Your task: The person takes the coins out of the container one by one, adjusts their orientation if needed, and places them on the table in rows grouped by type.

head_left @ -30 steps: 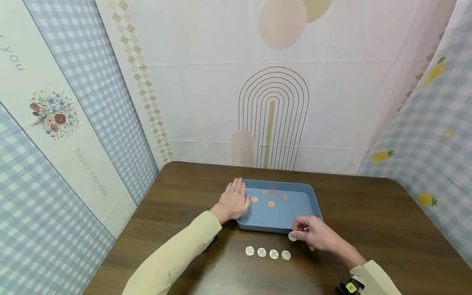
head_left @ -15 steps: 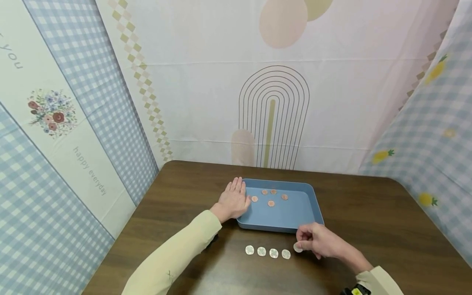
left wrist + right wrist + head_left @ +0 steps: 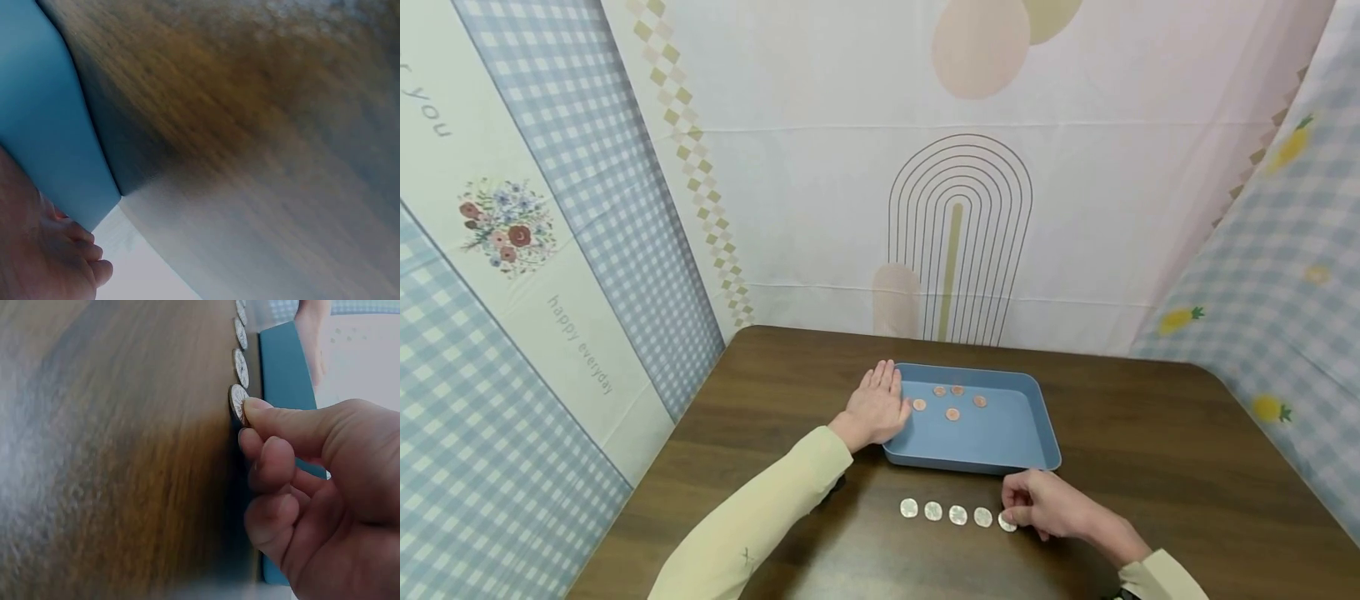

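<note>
My right hand (image 3: 1048,504) pinches a silver coin (image 3: 237,403) between thumb and forefinger, at the right end of a row of silver coins (image 3: 958,515) on the table. In the right wrist view the coin lies nearly flat on the wood, the thumb tip on its edge and the other fingers curled below. Behind the row is a shallow blue tray (image 3: 1000,433) with several copper coins (image 3: 952,414) scattered inside. My left hand (image 3: 876,408) rests along the tray's left rim, fingers straight and pointing away; its fingertips show beside the tray wall in the left wrist view.
The dark brown wooden table (image 3: 1150,433) extends on both sides of the tray. A pale patterned cloth (image 3: 812,208) hangs behind it, with blue checked cloths (image 3: 445,333) at the left and right.
My right hand has brought the silver coin from the tray's front edge down toward me, to the right end of the row. The left hand and the tray have stayed in place.
</note>
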